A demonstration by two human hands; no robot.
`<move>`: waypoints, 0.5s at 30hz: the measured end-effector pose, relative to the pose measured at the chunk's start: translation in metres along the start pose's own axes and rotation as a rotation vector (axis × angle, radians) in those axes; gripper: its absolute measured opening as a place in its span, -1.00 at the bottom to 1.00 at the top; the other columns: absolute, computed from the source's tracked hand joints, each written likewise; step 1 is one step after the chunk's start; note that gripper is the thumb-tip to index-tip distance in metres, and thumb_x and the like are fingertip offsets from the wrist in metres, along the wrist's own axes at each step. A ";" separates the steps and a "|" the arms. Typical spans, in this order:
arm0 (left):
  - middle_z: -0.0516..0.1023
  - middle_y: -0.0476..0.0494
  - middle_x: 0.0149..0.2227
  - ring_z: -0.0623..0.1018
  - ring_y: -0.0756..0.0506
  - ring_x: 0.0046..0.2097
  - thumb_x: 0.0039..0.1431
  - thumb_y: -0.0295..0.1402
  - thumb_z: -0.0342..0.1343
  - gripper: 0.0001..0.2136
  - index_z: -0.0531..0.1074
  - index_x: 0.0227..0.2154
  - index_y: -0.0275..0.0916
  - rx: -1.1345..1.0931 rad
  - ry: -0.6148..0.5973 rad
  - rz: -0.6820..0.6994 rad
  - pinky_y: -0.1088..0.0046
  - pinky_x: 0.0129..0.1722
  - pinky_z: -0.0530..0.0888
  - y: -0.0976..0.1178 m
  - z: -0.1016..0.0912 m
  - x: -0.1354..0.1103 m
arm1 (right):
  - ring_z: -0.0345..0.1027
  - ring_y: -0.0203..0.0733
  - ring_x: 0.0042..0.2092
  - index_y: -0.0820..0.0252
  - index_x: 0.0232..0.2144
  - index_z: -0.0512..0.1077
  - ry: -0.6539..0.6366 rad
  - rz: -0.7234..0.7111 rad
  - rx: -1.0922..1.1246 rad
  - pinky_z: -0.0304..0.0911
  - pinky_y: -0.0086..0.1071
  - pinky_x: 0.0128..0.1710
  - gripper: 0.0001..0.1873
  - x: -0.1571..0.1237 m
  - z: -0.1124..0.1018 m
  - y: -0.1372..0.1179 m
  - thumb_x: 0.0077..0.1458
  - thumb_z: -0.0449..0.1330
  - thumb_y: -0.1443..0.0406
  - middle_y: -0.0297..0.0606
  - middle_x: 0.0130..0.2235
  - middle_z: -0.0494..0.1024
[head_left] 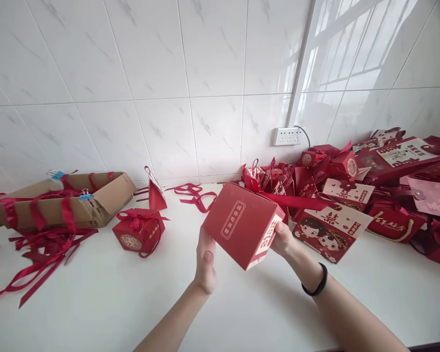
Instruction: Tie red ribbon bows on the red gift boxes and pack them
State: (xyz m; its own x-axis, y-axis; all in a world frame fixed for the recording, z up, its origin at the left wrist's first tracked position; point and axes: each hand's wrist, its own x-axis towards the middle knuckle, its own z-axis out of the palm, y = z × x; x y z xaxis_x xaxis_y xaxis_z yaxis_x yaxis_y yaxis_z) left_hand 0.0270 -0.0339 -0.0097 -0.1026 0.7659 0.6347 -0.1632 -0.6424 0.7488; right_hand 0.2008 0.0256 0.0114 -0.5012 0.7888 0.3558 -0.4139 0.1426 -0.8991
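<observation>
Between my two hands a red gift box (220,220) is held tilted above the white table. Its long side carries a framed line of Chinese characters, and its narrow end has a cream pattern. My left hand (206,264) grips the lower left edge, fingers partly hidden behind the box. At the right end, my right hand (281,238) has its fingers closed on the edge; a black band circles that wrist. From the top of the box a red ribbon (297,200) trails to the right.
A cardboard box (113,195) wrapped with red ribbons and clips stands left. Nearer are a small red hexagonal box (141,232) and a triangular red box (156,193). Many red gift boxes and bags (392,208) crowd the right. A power strip (288,137) is on the tiled wall.
</observation>
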 end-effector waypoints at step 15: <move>0.29 -0.19 -0.11 0.44 -0.18 -0.18 -0.06 0.12 0.11 -0.46 0.25 -0.06 -0.02 0.049 -0.140 0.229 0.29 -0.36 0.51 0.005 0.008 -0.002 | 0.39 -0.15 -0.46 0.07 -0.64 0.37 -0.153 0.081 0.046 0.41 -0.25 -0.42 -0.62 -0.005 -0.002 -0.015 -0.39 0.39 -0.01 -0.39 -0.64 0.38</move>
State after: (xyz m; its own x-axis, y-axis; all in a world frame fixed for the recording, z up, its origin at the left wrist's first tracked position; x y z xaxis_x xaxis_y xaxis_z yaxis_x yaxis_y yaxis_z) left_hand 0.0345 -0.0389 -0.0059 0.0057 0.5916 0.8062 -0.1034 -0.8016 0.5889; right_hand 0.2108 0.0207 0.0231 -0.6429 0.6956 0.3206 -0.4003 0.0517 -0.9149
